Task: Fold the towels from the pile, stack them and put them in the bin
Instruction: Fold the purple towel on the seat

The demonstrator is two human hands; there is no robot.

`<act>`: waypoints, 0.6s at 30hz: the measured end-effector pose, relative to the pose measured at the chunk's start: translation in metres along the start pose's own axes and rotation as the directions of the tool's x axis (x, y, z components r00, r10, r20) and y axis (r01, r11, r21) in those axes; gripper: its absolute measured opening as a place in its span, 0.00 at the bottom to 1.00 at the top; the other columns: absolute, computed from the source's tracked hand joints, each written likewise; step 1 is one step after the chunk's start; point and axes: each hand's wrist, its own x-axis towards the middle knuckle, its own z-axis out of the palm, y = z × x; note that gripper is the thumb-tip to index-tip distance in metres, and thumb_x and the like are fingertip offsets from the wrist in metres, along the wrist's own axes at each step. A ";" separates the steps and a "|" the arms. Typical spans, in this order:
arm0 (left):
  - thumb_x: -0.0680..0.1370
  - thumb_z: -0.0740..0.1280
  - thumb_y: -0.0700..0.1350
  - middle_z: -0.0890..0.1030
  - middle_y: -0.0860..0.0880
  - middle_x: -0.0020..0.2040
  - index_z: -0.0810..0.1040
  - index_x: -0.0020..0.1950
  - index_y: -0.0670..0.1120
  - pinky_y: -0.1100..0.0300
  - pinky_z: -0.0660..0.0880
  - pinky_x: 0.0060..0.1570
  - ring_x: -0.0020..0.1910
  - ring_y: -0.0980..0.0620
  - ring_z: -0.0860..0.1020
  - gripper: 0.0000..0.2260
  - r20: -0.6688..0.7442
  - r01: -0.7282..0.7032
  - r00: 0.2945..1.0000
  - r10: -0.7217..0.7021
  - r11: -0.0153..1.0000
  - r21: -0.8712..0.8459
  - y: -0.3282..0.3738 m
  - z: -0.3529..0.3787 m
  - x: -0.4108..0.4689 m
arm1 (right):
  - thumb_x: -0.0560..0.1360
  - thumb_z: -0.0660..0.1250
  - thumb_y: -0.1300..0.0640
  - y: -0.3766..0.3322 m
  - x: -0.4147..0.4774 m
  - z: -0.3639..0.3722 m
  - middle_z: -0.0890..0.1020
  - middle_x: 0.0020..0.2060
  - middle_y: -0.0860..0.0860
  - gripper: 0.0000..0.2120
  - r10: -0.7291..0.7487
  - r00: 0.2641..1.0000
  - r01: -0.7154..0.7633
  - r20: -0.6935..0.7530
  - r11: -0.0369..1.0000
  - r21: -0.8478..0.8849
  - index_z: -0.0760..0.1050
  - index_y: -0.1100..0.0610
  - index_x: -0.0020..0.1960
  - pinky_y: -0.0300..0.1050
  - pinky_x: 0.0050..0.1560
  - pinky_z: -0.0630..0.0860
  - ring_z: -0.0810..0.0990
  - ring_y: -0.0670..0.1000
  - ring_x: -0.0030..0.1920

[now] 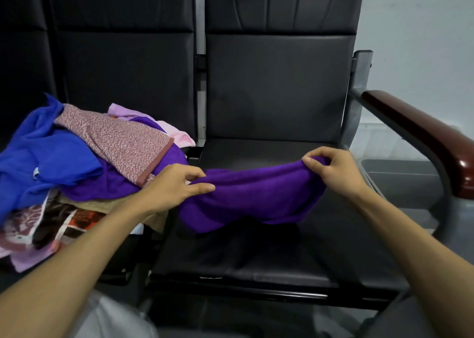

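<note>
Hanging: deep purple terry towel (251, 194), slung between your two sets of fingers, its belly sagging below them toward the black padded seat (256, 255). Its tail runs back past your left fingers and under the pile.
Left hand (174, 186): your thumb and forefinger pinch the towel's upper edge, and the other fingers curl loosely behind.
Right hand (333, 171): your fingers curl over a bunched end and clamp it.
Pile: heap of mixed cloths (77, 183) just outside your left fingers. A pink speckled towel with a brown border (115, 142) and a royal blue cloth (46, 153) lie over the purple tail.
Risk: if you draw further toward your right fingers, the buried tail will likely drag those two off the heap. The bunched grip also hides the corners, so your first fold may start crooked.
Bin: you cannot pick it out from here.
</note>
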 end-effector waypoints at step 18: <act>0.79 0.66 0.42 0.81 0.44 0.35 0.78 0.43 0.44 0.51 0.80 0.42 0.32 0.46 0.81 0.06 -0.297 0.308 0.908 -0.297 0.951 -0.010 -0.021 0.005 0.069 | 0.76 0.67 0.55 -0.005 0.047 0.001 0.82 0.38 0.53 0.06 0.148 0.975 -0.185 -0.167 0.955 -0.232 0.83 0.51 0.46 0.48 0.47 0.78 0.81 0.53 0.42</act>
